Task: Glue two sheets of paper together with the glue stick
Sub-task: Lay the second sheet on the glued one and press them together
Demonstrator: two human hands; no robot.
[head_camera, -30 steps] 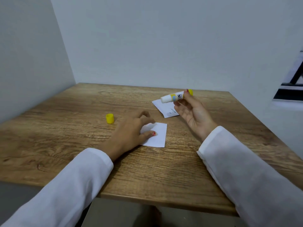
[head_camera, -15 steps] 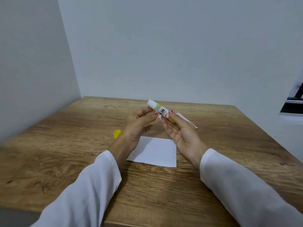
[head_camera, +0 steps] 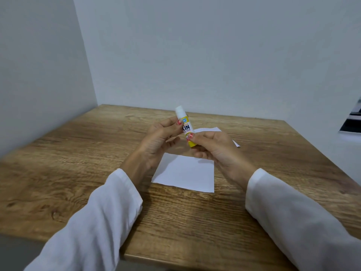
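Both sheets (head_camera: 185, 173) still lie unglued on the tabletop (head_camera: 78, 163) while my left hand (head_camera: 160, 137) and right hand (head_camera: 213, 145) pinch the uncapped glue stick (head_camera: 184, 126) above them, nothing spread yet.

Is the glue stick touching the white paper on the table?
Apart. The head view shows both hands, left hand and right hand, holding the glue stick up in the air, tip upward, with bare table visible between it and the paper.
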